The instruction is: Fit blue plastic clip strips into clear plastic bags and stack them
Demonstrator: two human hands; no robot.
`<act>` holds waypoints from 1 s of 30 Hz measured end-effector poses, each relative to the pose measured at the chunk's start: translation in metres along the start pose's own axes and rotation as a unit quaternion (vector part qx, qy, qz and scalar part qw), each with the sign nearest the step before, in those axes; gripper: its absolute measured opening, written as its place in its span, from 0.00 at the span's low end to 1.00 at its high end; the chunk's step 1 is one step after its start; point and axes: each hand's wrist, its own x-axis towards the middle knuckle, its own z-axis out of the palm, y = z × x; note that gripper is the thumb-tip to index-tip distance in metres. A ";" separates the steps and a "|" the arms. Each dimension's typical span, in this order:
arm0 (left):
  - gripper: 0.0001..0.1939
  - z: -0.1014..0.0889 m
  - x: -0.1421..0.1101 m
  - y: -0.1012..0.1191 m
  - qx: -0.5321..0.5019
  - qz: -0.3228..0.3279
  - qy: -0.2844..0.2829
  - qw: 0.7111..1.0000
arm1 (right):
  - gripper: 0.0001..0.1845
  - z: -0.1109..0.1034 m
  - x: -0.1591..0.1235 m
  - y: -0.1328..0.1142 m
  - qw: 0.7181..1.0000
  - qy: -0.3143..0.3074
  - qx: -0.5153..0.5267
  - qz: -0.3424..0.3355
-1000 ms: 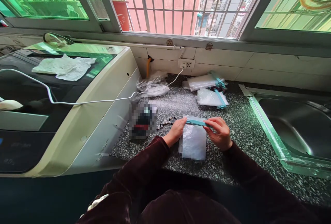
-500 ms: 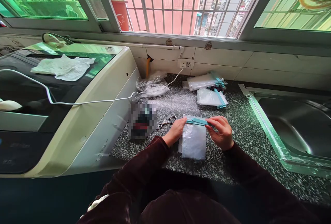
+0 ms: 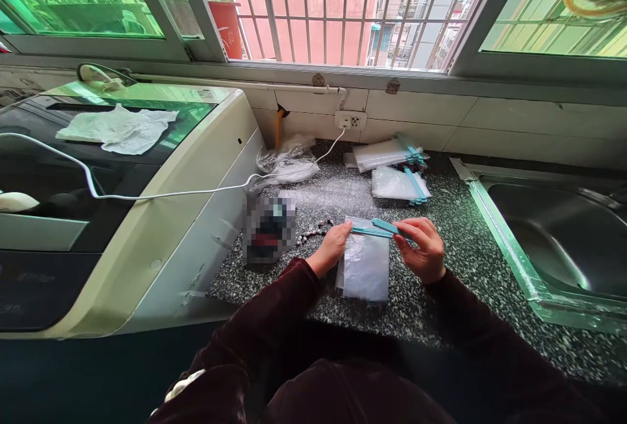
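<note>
A clear plastic bag [image 3: 366,267] with whitish contents hangs below my hands, in front of the speckled counter. Across its upper part runs a thin teal strip [image 3: 367,231]. My left hand [image 3: 332,249] is closed in a pinch at the bag's upper left corner, by the strip's left end. At the right, my right hand [image 3: 421,249] pinches a teal bag clip [image 3: 385,225]. This upper clip piece slants away from the strip, its left end raised. Behind lie more bags [image 3: 392,182] with teal clips across their right ends.
A stainless steel sink [image 3: 553,234] is set into the counter at right. A cream and black washing machine [image 3: 196,169] stands at left. A white cable [image 3: 206,189] runs from it to the wall socket [image 3: 351,120]. Crumpled clear plastic [image 3: 291,163] and a beaded strand [image 3: 313,231] lie on the counter.
The upper clip piece has swung open from the strip, its left end now higher and farther right. My right hand has shifted slightly right; my left hand holds its place.
</note>
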 end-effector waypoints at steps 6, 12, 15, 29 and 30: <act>0.27 -0.001 0.001 -0.002 -0.003 -0.010 0.007 1.000 | 0.08 -0.004 0.002 0.001 1.000 0.009 -0.002 0.013; 0.25 -0.001 0.001 0.001 -0.007 -0.008 0.018 1.000 | 0.08 -0.007 0.004 0.002 0.999 0.020 -0.010 0.022; 0.25 0.001 0.000 0.003 -0.020 -0.010 0.015 1.000 | 0.07 -0.009 0.004 0.004 0.999 0.028 -0.011 0.018; 0.24 0.001 0.000 0.007 -0.047 -0.013 0.037 0.998 | 0.03 -0.013 0.003 0.012 0.996 0.079 -0.026 0.026; 0.23 0.002 -0.001 0.008 -0.053 -0.015 0.039 0.998 | 0.04 -0.013 0.003 0.013 0.996 0.082 -0.028 0.028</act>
